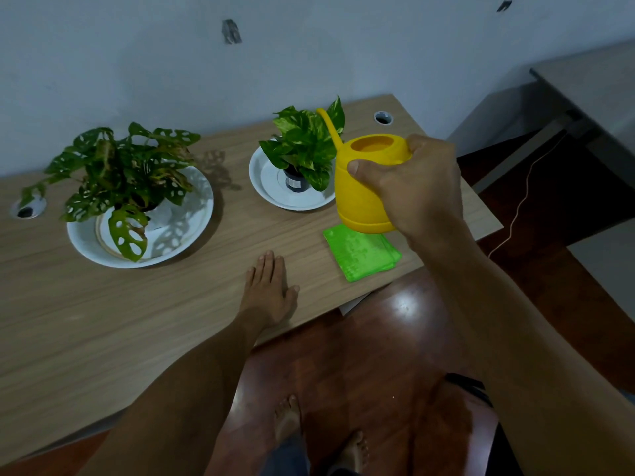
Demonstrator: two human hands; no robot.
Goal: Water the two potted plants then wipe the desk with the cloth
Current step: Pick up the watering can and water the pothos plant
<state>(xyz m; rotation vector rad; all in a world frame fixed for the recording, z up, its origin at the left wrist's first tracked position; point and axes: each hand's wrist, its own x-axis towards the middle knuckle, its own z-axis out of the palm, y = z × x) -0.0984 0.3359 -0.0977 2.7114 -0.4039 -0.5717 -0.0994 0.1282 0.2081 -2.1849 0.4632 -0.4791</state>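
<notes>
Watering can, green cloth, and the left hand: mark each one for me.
watering can (pixel 360 201), head view, on the yellow body below the thumb.
green cloth (pixel 362 254), head view, on the middle of the folded top.
left hand (pixel 269 292), head view, on its back, flat on the desk.

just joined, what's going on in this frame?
A person stands at a wooden desk. The right hand holds a yellow watering can upright, above the desk, its spout beside the smaller plant, which sits on a white plate. No water is visibly pouring. The left hand rests flat on the desk. The larger plant sits to the left, and the folded green cloth lies untouched near the desk's front edge.
</notes>
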